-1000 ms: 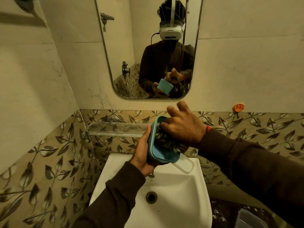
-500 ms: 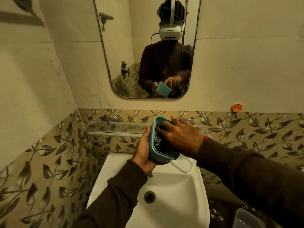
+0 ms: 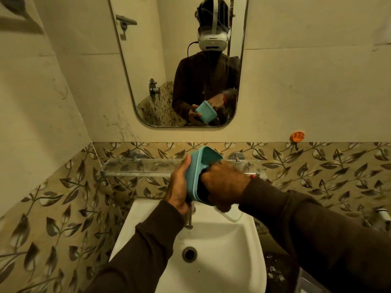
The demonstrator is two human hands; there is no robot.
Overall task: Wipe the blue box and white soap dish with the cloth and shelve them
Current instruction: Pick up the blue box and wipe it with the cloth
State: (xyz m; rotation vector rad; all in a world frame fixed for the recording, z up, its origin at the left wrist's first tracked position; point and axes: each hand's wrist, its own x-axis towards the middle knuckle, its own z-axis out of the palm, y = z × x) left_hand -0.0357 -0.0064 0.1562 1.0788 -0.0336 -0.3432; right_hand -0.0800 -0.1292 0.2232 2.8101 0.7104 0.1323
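The blue box [image 3: 195, 172] is held on its side above the sink, its open mouth facing right. My left hand [image 3: 178, 187] grips its bottom and left wall. My right hand [image 3: 224, 185] is pushed into the box's mouth with the dark patterned cloth, which is almost wholly hidden; its fingers are out of sight inside. The white soap dish [image 3: 231, 215] lies on the sink's back right corner, mostly covered by my right hand.
A glass shelf [image 3: 139, 167] runs along the leaf-patterned wall tiles behind the box. Below are the white sink [image 3: 211, 246] and its tap [image 3: 188, 220]. A mirror [image 3: 169, 60] hangs above. An orange hook [image 3: 297, 136] sticks to the wall at right.
My right hand has gone deeper into the box with the cloth, the fingers disappearing inside. The box has tipped a little and stays in my left hand.
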